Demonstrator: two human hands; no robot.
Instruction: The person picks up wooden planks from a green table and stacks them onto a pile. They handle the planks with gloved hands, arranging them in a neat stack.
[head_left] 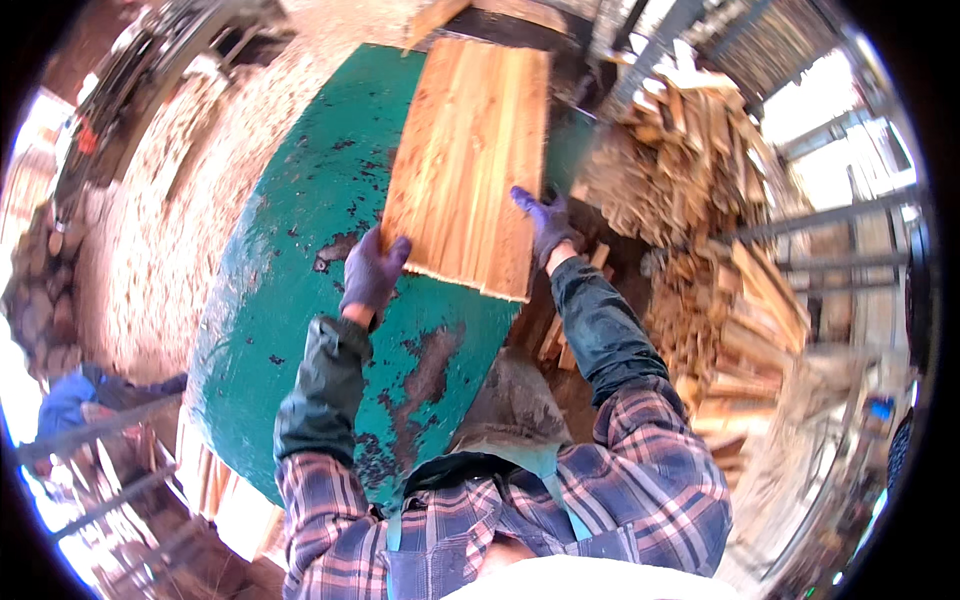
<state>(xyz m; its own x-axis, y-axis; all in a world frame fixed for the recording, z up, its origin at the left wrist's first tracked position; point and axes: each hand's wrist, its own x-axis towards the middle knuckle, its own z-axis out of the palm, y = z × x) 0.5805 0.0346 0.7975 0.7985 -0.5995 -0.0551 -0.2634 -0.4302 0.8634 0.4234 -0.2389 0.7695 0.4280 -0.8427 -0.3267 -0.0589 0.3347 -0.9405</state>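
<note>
Pale sawdust (140, 260) is spreading across the left, and round logs (38, 300) are lying stacked beside it. Scrap wood (680, 165) is sitting heaped on the right, where daylight is glaring through openings (815, 95) near metal bars (840, 262).

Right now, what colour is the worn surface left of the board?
The worn surface is green with dark, chipped patches; the head view shows it.

A head-worn fisheye looks down from close above.
</note>
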